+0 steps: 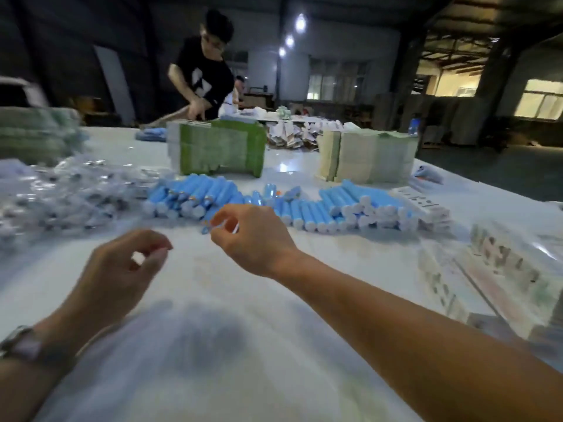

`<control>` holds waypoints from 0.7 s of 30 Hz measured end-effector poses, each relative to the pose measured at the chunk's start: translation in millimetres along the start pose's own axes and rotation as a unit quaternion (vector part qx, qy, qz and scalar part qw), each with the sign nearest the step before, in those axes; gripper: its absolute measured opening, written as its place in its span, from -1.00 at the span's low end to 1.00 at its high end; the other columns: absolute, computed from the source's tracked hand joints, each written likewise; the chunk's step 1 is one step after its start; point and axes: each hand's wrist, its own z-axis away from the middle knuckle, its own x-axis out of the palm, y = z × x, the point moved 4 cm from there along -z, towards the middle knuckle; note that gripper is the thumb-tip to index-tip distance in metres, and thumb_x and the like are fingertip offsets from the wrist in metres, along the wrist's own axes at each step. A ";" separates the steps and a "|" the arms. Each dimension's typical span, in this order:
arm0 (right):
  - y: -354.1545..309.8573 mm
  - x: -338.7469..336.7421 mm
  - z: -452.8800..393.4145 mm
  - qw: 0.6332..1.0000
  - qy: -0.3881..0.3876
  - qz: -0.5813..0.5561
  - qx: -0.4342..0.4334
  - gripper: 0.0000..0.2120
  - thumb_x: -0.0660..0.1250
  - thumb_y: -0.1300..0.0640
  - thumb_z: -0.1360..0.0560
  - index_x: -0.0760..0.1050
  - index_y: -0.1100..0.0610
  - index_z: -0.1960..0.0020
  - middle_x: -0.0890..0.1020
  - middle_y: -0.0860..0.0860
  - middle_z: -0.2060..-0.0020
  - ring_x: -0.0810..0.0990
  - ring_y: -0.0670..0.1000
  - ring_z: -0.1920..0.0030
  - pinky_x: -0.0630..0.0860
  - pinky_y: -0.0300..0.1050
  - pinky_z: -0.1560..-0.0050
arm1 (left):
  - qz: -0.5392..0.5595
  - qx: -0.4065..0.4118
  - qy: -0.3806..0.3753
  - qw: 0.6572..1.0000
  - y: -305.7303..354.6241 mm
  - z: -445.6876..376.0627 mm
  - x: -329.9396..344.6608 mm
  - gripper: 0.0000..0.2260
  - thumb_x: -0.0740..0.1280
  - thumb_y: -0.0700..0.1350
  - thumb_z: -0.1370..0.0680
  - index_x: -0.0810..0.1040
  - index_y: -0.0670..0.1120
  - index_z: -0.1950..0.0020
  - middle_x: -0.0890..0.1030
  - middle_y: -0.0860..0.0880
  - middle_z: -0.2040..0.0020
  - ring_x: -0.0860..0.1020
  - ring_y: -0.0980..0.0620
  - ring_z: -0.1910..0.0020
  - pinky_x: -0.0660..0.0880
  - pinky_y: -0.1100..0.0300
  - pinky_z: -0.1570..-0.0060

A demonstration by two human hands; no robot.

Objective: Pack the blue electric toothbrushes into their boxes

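Head view looks forward and down, close over the table [231, 300].

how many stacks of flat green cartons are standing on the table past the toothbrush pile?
2. One bright green stack stands centre, behind the blue toothbrushes. One paler stack stands to its right. A blurred greenish pile at far left may be a third.

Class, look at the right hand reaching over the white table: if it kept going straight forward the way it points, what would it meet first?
Most likely the pile of blue toothbrushes lying just beyond the right hand. A small blurred blue item by its fingers may come first; depth is unclear.
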 end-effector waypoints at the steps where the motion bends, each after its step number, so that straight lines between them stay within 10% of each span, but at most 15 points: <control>1: -17.1 22.6 -8.4 0.999 0.004 -0.053 -0.009 -0.84 0.35 0.03 -0.49 0.65 -0.01 -0.02 0.70 -0.02 0.10 0.62 0.06 0.03 0.55 0.01 -0.09 | -0.025 -0.007 0.000 1.000 10.0 -0.4 -1.2 -0.91 0.29 -0.10 -0.49 0.55 0.08 0.13 0.60 0.12 0.23 0.51 0.20 0.27 0.38 0.50 0.30; 10: -27.2 115.2 -24.3 0.965 0.068 -0.252 -0.008 -0.77 0.34 0.21 -0.50 0.51 -0.04 0.28 0.59 -0.06 0.39 0.51 -0.11 0.32 0.47 -0.06 0.15 | -0.099 -0.159 -0.018 0.982 -16.2 -4.6 -14.8 -0.81 0.25 -0.12 -0.43 0.50 0.13 0.34 0.56 0.12 0.34 0.54 -0.01 0.22 0.49 0.12 0.13; 14: -26.7 118.9 -26.3 0.963 0.063 -0.259 -0.026 -0.80 0.36 0.20 -0.50 0.52 -0.03 0.26 0.53 -0.18 0.48 0.46 -0.16 0.39 0.37 -0.16 0.28 | -0.174 -0.211 0.034 0.961 -34.3 -10.2 -50.7 -0.80 0.28 -0.17 -0.48 0.45 0.16 0.23 0.61 0.03 0.09 0.55 -0.10 0.01 0.51 0.01 -0.02; 21: -29.3 123.1 -23.2 0.965 0.044 -0.251 -0.059 -0.90 0.35 0.16 -0.50 0.57 0.02 0.18 0.51 -0.21 0.49 0.42 -0.10 0.42 0.42 -0.03 0.25 | -0.503 -0.452 -0.066 0.734 -90.2 14.3 -154.1 -0.52 0.35 -0.10 -0.47 0.30 0.06 -0.35 0.31 -0.19 -0.39 0.24 -0.35 -0.43 0.13 -0.47 -0.35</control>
